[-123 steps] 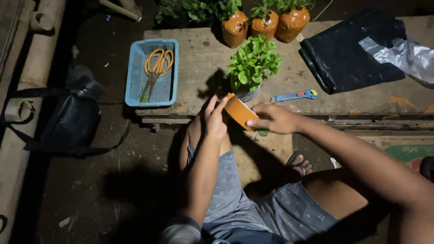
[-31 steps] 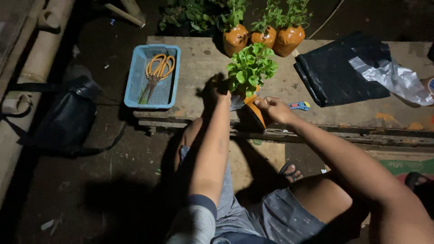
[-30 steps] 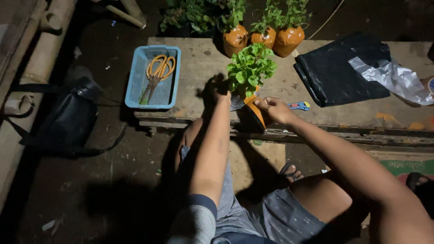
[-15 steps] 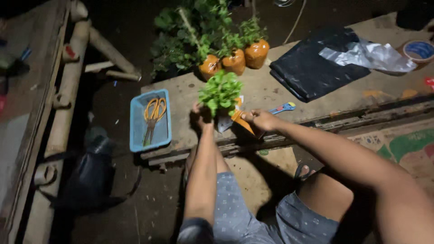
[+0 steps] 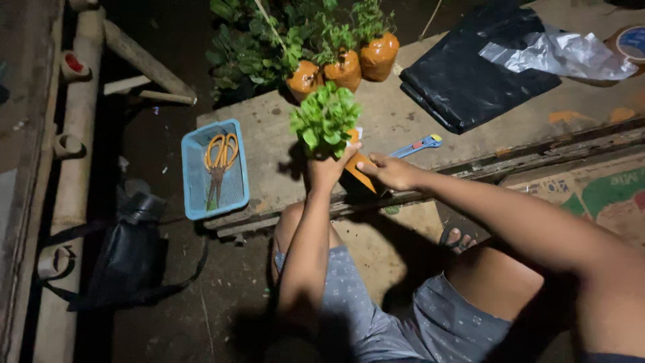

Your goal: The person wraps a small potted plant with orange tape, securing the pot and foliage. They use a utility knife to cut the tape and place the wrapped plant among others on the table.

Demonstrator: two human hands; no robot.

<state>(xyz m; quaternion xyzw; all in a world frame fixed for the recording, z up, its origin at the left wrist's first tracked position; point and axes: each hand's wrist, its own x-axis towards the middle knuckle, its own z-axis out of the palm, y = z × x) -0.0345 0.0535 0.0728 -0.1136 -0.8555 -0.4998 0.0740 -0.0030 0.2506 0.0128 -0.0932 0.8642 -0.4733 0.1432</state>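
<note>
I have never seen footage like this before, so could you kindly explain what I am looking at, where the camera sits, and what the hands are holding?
The camera sits on a seated person's head, looking down past their knees. Their left hand grips a leafy green seedling while the right hand holds its orange wrapper. On the wooden board lie a blue utility knife, a blue basket with orange-handled scissors, three orange-wrapped plants, a black plastic sheet and a clear bag.
</note>
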